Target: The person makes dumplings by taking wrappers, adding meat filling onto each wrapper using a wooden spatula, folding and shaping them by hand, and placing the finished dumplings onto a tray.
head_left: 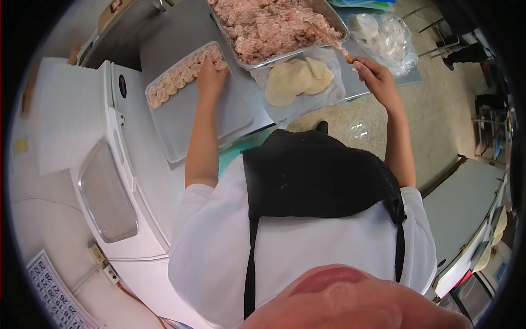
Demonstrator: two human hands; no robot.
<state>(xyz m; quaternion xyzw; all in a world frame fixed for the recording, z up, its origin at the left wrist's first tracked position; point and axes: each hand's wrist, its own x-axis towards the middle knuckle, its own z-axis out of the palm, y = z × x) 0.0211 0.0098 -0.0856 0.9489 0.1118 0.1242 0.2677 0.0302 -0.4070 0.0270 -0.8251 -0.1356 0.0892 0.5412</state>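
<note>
My left hand [211, 81] is over the shallow tray [219, 118], its fingers closed around a meat-filled dumpling [218, 64] at the near right end of the rows. Several open-topped dumplings [174, 81] stand packed together along the tray's far side. In my right hand [375, 78] is the handle of a thin spreading stick [331, 39], smeared with meat; it points toward the deep metal pan [278, 58] of ground meat [268, 24]. Between my hands, round pale dough wrappers [296, 81] lie overlapping on a plastic sheet [285, 114].
A clear plastic bag [392, 41] with pale contents lies right of the pan on the metal table [170, 30]. To my left stands a white refrigerator or freezer [139, 120]. Chairs [438, 41] and a person's dark-clothed legs [466, 56] appear at the right.
</note>
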